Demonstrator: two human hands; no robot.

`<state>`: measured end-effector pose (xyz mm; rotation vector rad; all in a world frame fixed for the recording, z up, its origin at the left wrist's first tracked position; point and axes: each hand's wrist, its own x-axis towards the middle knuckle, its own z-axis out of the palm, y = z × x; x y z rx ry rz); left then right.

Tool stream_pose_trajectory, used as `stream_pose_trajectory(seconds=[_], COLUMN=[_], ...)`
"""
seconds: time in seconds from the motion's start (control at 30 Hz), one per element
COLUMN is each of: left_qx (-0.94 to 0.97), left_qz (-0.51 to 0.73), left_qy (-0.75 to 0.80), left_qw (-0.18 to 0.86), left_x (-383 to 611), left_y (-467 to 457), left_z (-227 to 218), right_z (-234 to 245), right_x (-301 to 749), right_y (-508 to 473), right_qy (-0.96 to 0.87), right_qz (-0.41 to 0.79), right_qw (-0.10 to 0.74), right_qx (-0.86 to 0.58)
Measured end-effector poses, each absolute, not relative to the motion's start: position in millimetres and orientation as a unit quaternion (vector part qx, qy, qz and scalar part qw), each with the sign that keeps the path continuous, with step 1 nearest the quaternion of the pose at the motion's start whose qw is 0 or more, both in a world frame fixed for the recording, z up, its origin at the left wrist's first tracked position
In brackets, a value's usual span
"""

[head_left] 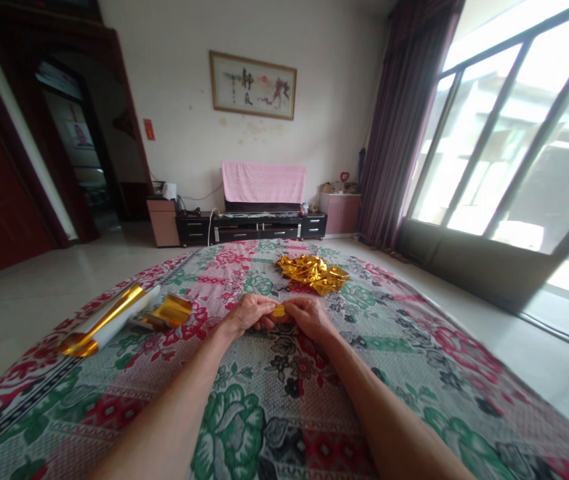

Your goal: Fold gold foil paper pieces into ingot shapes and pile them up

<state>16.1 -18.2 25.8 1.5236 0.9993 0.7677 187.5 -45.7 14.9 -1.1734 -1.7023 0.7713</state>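
Here we are, dead centre over the flowered cloth [234,427], and both hands are on the one prize: a small gold piece [278,311], pinched between the left hand [252,313] at its 9 o'clock edge and the right hand [309,315] at its 3. Both grips are closed on it, thumbs on top, fingers curled beneath; the piece is so small and covered that its folds, if any, are hard to make out. Look to 1 o'clock of the hands, just beyond: a shiny heap of gold foil pieces [314,273]! Over at 9 o'clock, flat gold sheets [177,310] lie near a gold-and-white roll [109,319], the roll farther out. Way off at 12, a pink towel [264,181] drapes above a low black cabinet [237,235].
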Motion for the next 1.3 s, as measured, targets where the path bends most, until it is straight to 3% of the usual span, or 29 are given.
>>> stream_pose_trajectory(seconds=[0.5, 0.97, 1.17, 1.3], left_qx=[0.611, 0.609, 0.636, 0.681], left_qz=[0.338, 0.36, 0.413, 0.428], left_qy=[0.42, 0.411, 0.43, 0.449], left_qw=[0.579, 0.575, 0.49, 0.389], left_x=[13.7, 12.0, 15.9, 18.3], left_y=[-22.5, -20.6, -14.2, -13.3], left_z=[33.2, 29.0, 19.7, 17.0], right_z=[13.9, 16.7, 11.8, 9.2], right_x=[189.1, 189.6, 185.8, 184.2], right_y=[-45.8, -47.6, -42.5, -40.8], right_qy=[-0.694, -0.719, -0.609, -0.597], right_qz=[0.362, 0.327, 0.295, 0.275], right_qw=[0.443, 0.435, 0.528, 0.574], right_qx=[-0.438, -0.432, -0.513, -0.488])
